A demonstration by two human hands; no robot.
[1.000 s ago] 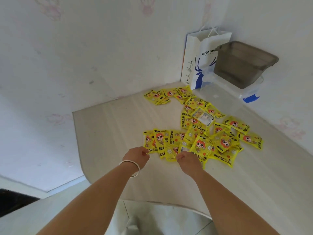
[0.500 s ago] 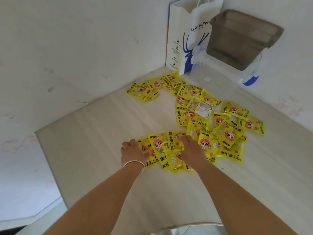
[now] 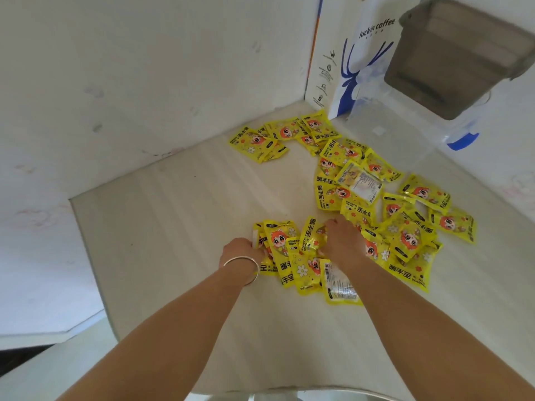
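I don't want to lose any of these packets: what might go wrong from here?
1. The packets between the left hand and right hand overlap loosely, so some may slide out when gathered.
2. The face-down packet by the right forearm may be left behind.

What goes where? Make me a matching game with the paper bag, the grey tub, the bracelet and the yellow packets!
1 paper bag
2 grey tub
3 bracelet
4 yellow packets

A spread over the table
B round the wrist behind the left hand
C standing in the corner
D on top of the clear box

Pairs: 1-C, 2-D, 3-B, 4-A
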